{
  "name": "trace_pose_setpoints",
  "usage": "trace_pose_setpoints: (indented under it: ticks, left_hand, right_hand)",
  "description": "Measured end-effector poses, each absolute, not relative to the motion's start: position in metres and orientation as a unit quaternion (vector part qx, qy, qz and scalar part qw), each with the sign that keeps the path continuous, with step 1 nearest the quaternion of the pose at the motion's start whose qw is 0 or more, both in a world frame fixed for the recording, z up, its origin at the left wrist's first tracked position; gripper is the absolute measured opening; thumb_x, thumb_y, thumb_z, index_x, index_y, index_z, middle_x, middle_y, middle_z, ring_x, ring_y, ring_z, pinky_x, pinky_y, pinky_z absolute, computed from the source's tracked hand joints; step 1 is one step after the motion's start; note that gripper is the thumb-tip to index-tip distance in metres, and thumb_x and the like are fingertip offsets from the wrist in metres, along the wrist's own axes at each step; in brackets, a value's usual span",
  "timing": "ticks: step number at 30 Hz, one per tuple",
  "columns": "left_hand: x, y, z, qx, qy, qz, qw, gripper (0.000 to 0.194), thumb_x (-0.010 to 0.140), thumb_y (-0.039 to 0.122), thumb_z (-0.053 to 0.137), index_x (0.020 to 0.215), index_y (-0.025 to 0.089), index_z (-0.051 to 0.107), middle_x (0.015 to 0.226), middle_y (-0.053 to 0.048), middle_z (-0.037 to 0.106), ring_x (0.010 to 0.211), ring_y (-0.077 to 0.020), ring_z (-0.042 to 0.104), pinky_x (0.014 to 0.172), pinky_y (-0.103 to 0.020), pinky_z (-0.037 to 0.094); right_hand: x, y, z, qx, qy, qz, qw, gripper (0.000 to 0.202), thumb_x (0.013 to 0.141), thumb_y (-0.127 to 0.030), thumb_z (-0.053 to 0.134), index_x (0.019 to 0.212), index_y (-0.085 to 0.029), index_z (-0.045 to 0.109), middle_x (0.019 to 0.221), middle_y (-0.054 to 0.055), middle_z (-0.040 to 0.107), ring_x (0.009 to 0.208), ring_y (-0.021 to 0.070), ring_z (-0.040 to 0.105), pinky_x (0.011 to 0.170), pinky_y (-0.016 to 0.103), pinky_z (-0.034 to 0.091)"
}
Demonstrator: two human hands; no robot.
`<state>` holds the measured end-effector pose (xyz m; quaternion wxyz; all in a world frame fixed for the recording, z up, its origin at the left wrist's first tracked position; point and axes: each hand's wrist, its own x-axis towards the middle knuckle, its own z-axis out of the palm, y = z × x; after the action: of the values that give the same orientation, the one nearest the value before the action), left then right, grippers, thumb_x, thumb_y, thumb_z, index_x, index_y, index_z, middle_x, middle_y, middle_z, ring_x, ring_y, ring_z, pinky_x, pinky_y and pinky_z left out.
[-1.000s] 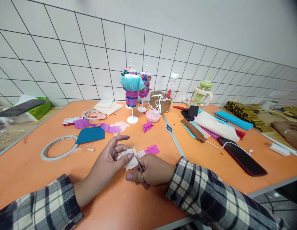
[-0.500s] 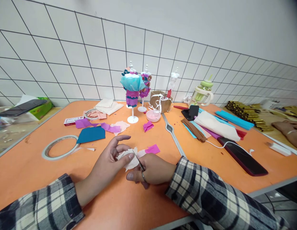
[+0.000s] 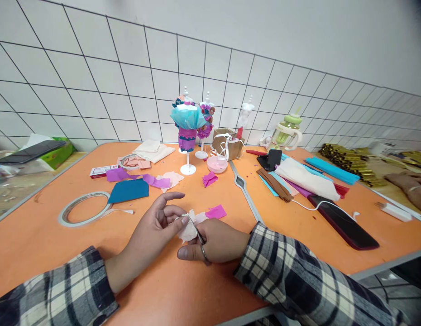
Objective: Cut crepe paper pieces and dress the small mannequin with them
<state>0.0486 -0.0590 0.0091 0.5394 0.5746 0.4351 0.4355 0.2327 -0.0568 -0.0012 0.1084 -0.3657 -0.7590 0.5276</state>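
My left hand pinches a small pale pink paper piece between thumb and fingers, over the middle of the orange table. Small scissors are in my right hand, its fingers through the handles and its thumb pointing left. Their blades reach up to the paper, close to my left thumb. Just beyond my hands lies a magenta paper piece, with pale pink paper beside it.
Behind stand a decorated dress form, a pink dish and a green-lidded bottle. A tape roll and blue paper lie left, a phone right. A person's hand rests at far right.
The pale paper between my hands has turned and shows less of its surface. The scissors have opened slightly, and my right-hand fingers have shifted at the handles.
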Motion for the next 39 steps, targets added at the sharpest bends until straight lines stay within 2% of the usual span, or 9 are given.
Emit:
trace_pose_setpoints:
  ticks: [7, 10, 20, 29, 39]
  left_hand:
    - [0.047, -0.060, 0.009, 0.572, 0.433, 0.445, 0.536, 0.046, 0.082, 0.034, 0.067, 0.119, 0.024, 0.042, 0.076, 0.002, 0.067, 0.068, -0.0153, 0.063, 0.060, -0.024, 0.047]
    - [0.047, -0.060, 0.011, 0.568, 0.438, 0.443, 0.538, 0.047, 0.082, 0.037, 0.067, 0.119, 0.023, 0.043, 0.077, 0.002, 0.066, 0.066, -0.0156, 0.063, 0.056, -0.023, 0.046]
    - [0.049, -0.060, 0.011, 0.566, 0.439, 0.429, 0.550, 0.053, 0.076, 0.037, 0.072, 0.118, 0.024, 0.044, 0.077, 0.000, 0.069, 0.066, -0.0183, 0.066, 0.058, -0.026, 0.050]
    - [0.048, -0.061, 0.010, 0.563, 0.436, 0.447, 0.541, 0.053, 0.080, 0.037, 0.070, 0.122, 0.026, 0.040, 0.081, 0.000, 0.068, 0.069, -0.0179, 0.067, 0.058, -0.025, 0.051]
    - [0.049, -0.062, 0.011, 0.564, 0.443, 0.442, 0.538, 0.057, 0.076, 0.038, 0.072, 0.122, 0.024, 0.041, 0.076, 0.001, 0.067, 0.065, -0.0180, 0.065, 0.056, -0.025, 0.050]
  right_hand:
    - [0.230, -0.058, -0.004, -0.396, -0.722, 0.560, 0.093, 0.043, 0.082, -0.059, 0.059, 0.076, -0.017, 0.055, 0.052, -0.006, 0.050, 0.042, 0.0071, 0.046, 0.044, 0.019, 0.034]
    - [0.230, -0.059, -0.003, -0.390, -0.714, 0.573, 0.100, 0.042, 0.083, -0.058, 0.058, 0.075, -0.018, 0.053, 0.050, -0.006, 0.049, 0.042, 0.0072, 0.046, 0.044, 0.019, 0.034]
    - [0.231, -0.058, 0.005, -0.377, -0.744, 0.545, 0.086, 0.044, 0.077, -0.059, 0.065, 0.070, -0.018, 0.050, 0.056, -0.005, 0.052, 0.051, 0.0082, 0.051, 0.052, 0.020, 0.035]
    - [0.232, -0.058, 0.004, -0.361, -0.758, 0.534, 0.094, 0.047, 0.078, -0.062, 0.062, 0.068, -0.017, 0.050, 0.058, -0.005, 0.052, 0.052, 0.0081, 0.049, 0.052, 0.021, 0.035]
    - [0.231, -0.058, 0.001, -0.384, -0.733, 0.553, 0.095, 0.045, 0.077, -0.060, 0.064, 0.072, -0.018, 0.048, 0.056, -0.006, 0.049, 0.050, 0.0086, 0.050, 0.049, 0.020, 0.035]
